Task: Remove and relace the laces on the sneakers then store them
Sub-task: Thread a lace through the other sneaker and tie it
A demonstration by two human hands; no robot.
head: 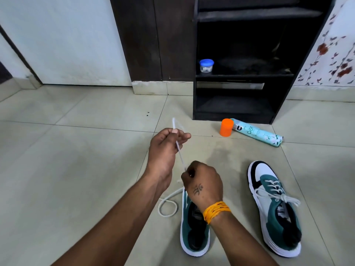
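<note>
Left hand [165,148] pinches white lace [179,153] taut; right hand [202,182] grips it over the teal sneaker [194,237]

Left sneaker's [194,233] toe and eyelets behind the right hand [203,186]; lace [179,150] motion-blurred.

— The sneakers [274,208]?
— Teal, white and black, white lace [167,204].
— The can [257,134]?
— Mint, orange cap [226,127].
— The shelf [240,60]?
— Dark brown; blue-lidded jar [206,65]; red flowers on the wall [332,54].
</note>
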